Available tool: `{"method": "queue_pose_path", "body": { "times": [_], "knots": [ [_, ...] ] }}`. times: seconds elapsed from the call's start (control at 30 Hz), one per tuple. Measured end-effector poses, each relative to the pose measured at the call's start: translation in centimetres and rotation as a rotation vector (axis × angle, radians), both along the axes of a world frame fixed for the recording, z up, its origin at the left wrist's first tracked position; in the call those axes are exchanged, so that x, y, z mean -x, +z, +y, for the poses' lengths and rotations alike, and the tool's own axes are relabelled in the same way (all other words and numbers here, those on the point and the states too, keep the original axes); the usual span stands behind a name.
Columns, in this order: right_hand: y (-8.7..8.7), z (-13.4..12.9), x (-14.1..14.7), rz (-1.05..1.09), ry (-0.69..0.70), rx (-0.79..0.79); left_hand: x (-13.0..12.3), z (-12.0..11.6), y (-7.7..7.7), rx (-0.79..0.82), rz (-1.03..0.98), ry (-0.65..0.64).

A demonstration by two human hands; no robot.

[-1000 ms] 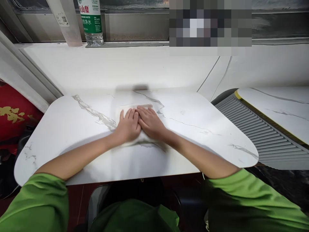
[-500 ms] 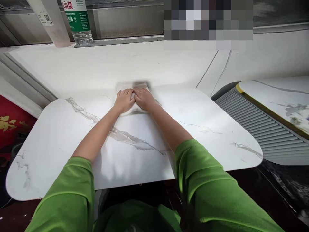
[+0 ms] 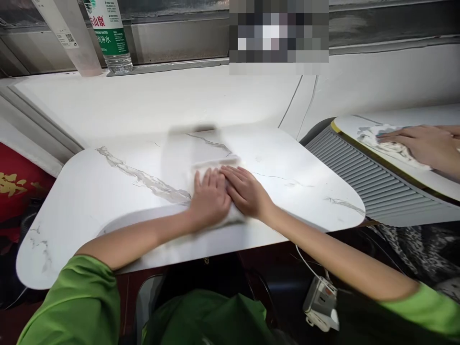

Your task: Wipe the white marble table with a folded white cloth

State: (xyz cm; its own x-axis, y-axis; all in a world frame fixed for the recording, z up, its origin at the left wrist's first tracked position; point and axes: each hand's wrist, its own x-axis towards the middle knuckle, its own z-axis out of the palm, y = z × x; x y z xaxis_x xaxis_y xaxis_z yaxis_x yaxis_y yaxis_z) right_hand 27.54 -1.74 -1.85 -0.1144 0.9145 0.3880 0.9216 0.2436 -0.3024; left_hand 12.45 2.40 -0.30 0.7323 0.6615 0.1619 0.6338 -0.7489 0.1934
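A folded whitish cloth (image 3: 235, 215), smeared by motion, lies on the white marble-patterned table (image 3: 72, 211) near its middle. My left hand (image 3: 211, 196) rests flat on the cloth, its fingers stretched out and slightly spread. Beside it, touching it at the fingertips, my right hand (image 3: 247, 191) also presses down on the cloth with straight fingers. Both palms face downward and cover much of the cloth, whose edges show above and below the hands.
On the ledge behind stand a translucent container (image 3: 77, 52) and a water bottle (image 3: 115, 48). At the right, another person's hand (image 3: 427, 143) lies on a white cloth (image 3: 388, 143) on a second table (image 3: 345, 122). A socket block (image 3: 321, 299) hangs below the front edge.
Both hands and the cloth have come from the table's back edge toward me and slightly right. My elbows bend outward. Another person's hand with a cloth has appeared at the right.
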Motion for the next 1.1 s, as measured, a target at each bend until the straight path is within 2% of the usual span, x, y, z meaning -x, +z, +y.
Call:
{"method": "queue_pose_path", "body": {
  "times": [0.07,0.13,0.23,0.3,0.4,0.53,0.63,0.77,0.93,1.1],
  "knots": [
    [-0.1,-3.1,-0.4,0.005,-0.008,-0.020,-0.1,-2.3,0.1,0.010,0.016,-0.098],
    [-0.2,-5.1,-0.7,0.002,-0.035,-0.035,-0.4,-3.5,0.3,0.029,0.027,-0.177],
    [-0.2,-5.4,-1.5,-0.013,-0.067,-0.036,-1.2,-3.3,0.6,0.062,0.032,-0.209],
    [-0.3,-4.0,-2.2,-0.020,-0.064,-0.034,-2.0,-2.2,0.7,0.082,0.019,-0.196],
    [-0.3,-0.3,-3.8,-0.026,-0.034,-0.034,-3.5,0.5,0.7,0.109,0.011,-0.139],
    [0.0,6.3,-5.5,-0.030,0.004,-0.026,-5.5,5.8,0.7,0.116,0.028,-0.061],
    [0.2,11.1,-6.2,-0.031,-0.018,-0.001,-6.7,10.1,0.7,0.093,0.025,-0.017],
    [0.3,15.6,-6.7,-0.047,-0.084,0.001,-7.9,14.5,0.6,0.088,0.016,0.004],
    [-0.1,17.7,-7.3,-0.076,-0.119,-0.013,-8.6,16.6,0.2,0.083,-0.005,0.025],
    [-0.2,16.8,-7.2,-0.079,-0.105,-0.031,-8.4,15.9,0.2,0.068,0.002,0.032]
  ]
}}
